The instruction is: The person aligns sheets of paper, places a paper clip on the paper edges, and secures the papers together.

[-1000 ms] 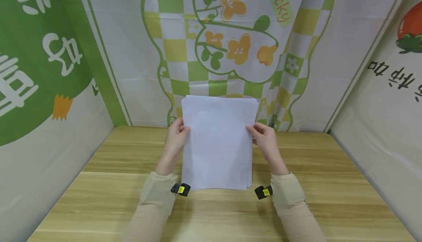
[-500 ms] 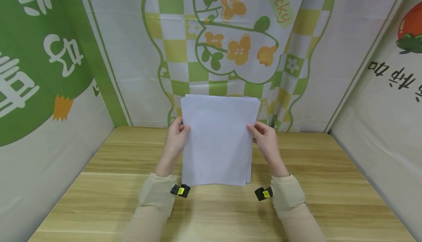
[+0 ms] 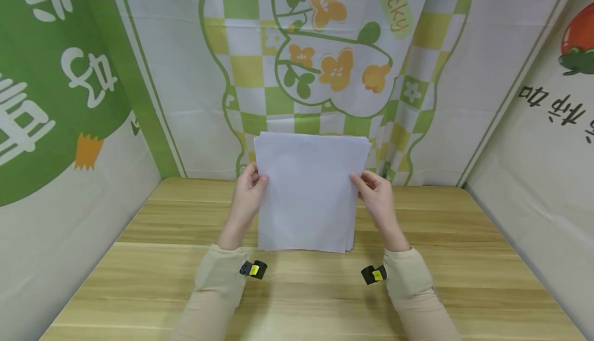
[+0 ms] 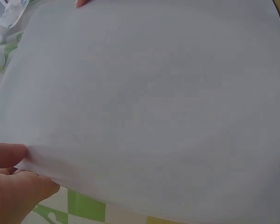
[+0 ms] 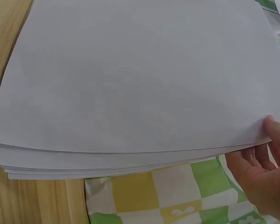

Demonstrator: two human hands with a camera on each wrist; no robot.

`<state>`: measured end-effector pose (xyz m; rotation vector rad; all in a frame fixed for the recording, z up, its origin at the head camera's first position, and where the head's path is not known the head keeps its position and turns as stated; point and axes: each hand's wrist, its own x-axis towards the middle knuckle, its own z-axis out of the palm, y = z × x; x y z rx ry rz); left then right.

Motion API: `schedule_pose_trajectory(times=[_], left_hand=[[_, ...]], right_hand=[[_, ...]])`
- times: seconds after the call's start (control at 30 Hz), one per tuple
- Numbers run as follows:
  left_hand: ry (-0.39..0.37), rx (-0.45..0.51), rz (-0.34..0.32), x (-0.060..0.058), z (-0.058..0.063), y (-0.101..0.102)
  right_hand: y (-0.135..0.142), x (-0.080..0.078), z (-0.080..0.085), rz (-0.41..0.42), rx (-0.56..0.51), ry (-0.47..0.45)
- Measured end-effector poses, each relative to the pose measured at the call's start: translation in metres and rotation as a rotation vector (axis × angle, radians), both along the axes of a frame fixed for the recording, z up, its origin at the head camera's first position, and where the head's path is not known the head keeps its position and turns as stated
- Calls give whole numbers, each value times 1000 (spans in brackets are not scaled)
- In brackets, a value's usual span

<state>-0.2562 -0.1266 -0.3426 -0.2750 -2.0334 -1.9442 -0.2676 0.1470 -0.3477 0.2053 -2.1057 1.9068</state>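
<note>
A stack of white paper sheets (image 3: 306,196) stands tilted up between my two hands, blank side facing me. My left hand (image 3: 247,191) pinches its left edge, thumb in front and fingers behind. On the opposite edge my right hand (image 3: 375,194) pinches the stack the same way, a little above mid-height. In the right wrist view the sheets (image 5: 130,84) fan slightly, several edges showing below the top one. The left wrist view shows the top sheet (image 4: 149,107) filling most of the frame, with the left thumb pressed on it near a corner.
The wooden table (image 3: 306,299) spreads beneath both forearms. Behind it hangs a green and white checked curtain (image 3: 252,72) with flower prints. Printed cloth walls (image 3: 139,217) close in the left and right sides. Each wrist carries a small black camera mount (image 3: 254,269).
The stack's lower edge has risen in the head view, and its top right corner has shifted slightly right along with the right hand. Both hands keep their pinch on the paper.
</note>
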Motion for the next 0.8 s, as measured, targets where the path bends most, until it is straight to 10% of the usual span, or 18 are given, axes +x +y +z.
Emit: schedule_pose_trajectory(times=[0.8], left_hand=[[56,44,-15,5,5,5]], right_hand=[[-5,22,20,-13,-8,112]])
